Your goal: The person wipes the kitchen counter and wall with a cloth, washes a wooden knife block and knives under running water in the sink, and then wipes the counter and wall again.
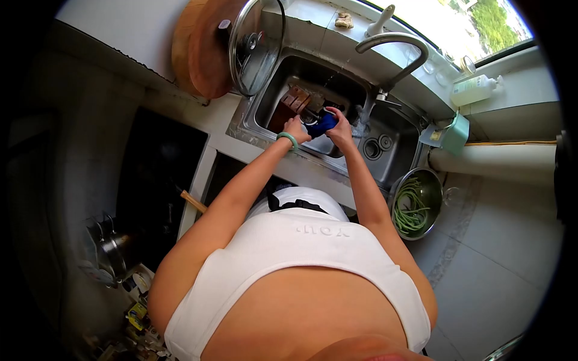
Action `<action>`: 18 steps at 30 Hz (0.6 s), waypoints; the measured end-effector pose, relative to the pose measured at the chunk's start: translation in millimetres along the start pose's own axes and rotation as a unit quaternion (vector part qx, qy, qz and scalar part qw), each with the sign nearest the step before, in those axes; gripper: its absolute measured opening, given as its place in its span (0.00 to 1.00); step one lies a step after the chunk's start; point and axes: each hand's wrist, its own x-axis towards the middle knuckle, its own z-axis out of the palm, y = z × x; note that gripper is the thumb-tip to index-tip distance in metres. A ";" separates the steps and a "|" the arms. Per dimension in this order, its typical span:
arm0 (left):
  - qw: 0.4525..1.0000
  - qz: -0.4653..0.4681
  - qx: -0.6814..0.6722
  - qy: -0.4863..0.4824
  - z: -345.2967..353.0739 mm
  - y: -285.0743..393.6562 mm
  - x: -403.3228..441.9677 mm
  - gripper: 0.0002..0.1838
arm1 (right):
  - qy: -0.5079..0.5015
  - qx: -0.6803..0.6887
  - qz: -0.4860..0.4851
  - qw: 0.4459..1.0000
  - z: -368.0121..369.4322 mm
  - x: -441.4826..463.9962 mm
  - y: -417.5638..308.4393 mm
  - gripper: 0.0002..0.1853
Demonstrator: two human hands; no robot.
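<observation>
Both hands are over the front part of the left sink basin point(265, 102). My left hand point(295, 130), with a green bangle at its wrist, is closed on the left side of a dark blue item point(323, 124). Its right side is held by my right hand point(341, 127), fingers curled round it. Something with a white rim shows at the blue item; its exact shape cannot be made out. Behind my left hand a brown wooden block point(295, 99) lies in the basin. The curved faucet point(394, 37) arches above the sink, its handle at the divider.
A metal bowl of green beans point(411, 204) stands right of the sink. At the back left, a glass lid point(256, 45) leans by round wooden boards point(208, 54). A pump bottle point(472, 90) lies on the sill. A wooden handle point(194, 201) juts from the dark stove.
</observation>
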 end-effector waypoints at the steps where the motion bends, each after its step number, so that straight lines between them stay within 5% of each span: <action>1: 0.999 0.035 -0.029 0.010 1.1 6.2 -1.4 0.56 | -0.022 0.003 -0.012 1.000 0.1 0.0 -0.7 0.37; 3: 0.966 0.208 -0.150 0.033 21.2 10.3 2.7 0.58 | -0.049 0.122 -0.042 0.990 6.3 -1.4 3.4 0.40; 4: 0.966 0.220 -0.122 0.062 21.6 11.7 0.5 0.56 | -0.037 0.251 -0.007 0.967 4.8 -2.2 0.6 0.41; 5: 0.955 0.167 -0.244 -0.006 25.8 14.4 -0.5 0.51 | -0.033 0.367 0.032 0.929 3.3 -4.3 0.1 0.41; 7: 0.959 0.180 -0.219 0.026 25.8 14.9 -1.6 0.46 | -0.033 0.420 0.050 0.906 -0.6 -5.0 12.4 0.41; 9: 0.961 0.172 -0.215 0.011 24.8 18.7 -2.1 0.43 | -0.009 0.571 0.102 0.814 -6.8 -7.6 19.2 0.41; 13: 0.974 0.180 -0.134 -0.016 18.7 20.9 10.0 0.38 | 0.005 0.611 0.119 0.783 -15.0 -15.6 16.8 0.41; 15: 0.957 0.243 -0.146 0.062 11.6 29.2 9.0 0.40 | -0.011 0.609 0.118 0.784 -25.3 -26.9 18.9 0.42; 18: 0.925 0.345 -0.153 0.049 -13.1 55.9 -1.4 0.40 | -0.090 0.376 0.029 0.922 -36.9 -39.4 18.7 0.50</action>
